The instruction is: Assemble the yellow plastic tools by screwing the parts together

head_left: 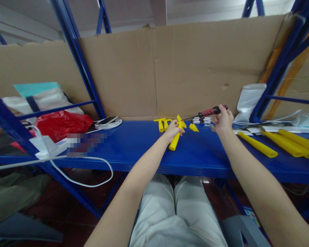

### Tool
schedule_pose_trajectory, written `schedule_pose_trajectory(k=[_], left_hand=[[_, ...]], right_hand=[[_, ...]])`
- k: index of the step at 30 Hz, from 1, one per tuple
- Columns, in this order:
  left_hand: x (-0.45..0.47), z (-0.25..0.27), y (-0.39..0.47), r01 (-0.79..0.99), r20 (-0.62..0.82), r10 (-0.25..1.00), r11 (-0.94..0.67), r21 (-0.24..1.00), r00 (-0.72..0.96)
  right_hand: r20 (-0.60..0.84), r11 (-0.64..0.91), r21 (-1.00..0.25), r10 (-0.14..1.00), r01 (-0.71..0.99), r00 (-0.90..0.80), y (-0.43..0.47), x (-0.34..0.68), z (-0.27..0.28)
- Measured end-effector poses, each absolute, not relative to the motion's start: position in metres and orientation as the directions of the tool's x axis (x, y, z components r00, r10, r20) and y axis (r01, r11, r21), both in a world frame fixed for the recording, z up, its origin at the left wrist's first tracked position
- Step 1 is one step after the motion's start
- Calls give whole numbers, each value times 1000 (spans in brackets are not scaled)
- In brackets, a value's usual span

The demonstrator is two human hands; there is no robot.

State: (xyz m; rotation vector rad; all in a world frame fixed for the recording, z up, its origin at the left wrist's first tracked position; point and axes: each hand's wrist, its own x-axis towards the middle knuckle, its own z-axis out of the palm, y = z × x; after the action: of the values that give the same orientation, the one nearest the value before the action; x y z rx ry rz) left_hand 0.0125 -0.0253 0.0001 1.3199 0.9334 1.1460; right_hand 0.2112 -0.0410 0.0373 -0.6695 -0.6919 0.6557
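"What does your left hand (173, 130) have hold of?"

"It is closed around a yellow piece (173, 143), my fingers wrapped about its upper part. I have the piece tilted over the middle of the blue shelf (134, 147), its round, thick end toward me and a little to the left."

"And your right hand (223, 120)?"

"My thumb and fingers are pinched on the dark butt of a red-and-black screwdriver (208, 112). The shaft points left, toward the far end of the yellow piece. I can't tell whether the tip touches it."

"What lies close by?"

"Just beyond my left hand and to its left, there are two yellow T-shaped parts (160, 126) side by side. A small yellow bit (194, 127) lies between my hands, with a stack of thin white items (201, 120) on its far side."

"Anything farther right?"

"Long yellow tubes (257, 144) lie there, the closest one just to the right of my forearm. A whitish pouch (251, 99) stands at the far side, in front of the cardboard (208, 61)."

"And over to the left?"

"A phone (106, 120) lies with a coiled white cable (116, 124), well apart from my hands. Farther left, past the blue post (86, 65), I see a red bag (64, 123)."
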Motion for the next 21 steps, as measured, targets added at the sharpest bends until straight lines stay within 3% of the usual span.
schedule_pose_trajectory(k=[21], left_hand=[[11,-1,-20,-64,111,984,-103,993,139]], right_hand=[[325,527,-815,760,-241,563,-43,201,35]])
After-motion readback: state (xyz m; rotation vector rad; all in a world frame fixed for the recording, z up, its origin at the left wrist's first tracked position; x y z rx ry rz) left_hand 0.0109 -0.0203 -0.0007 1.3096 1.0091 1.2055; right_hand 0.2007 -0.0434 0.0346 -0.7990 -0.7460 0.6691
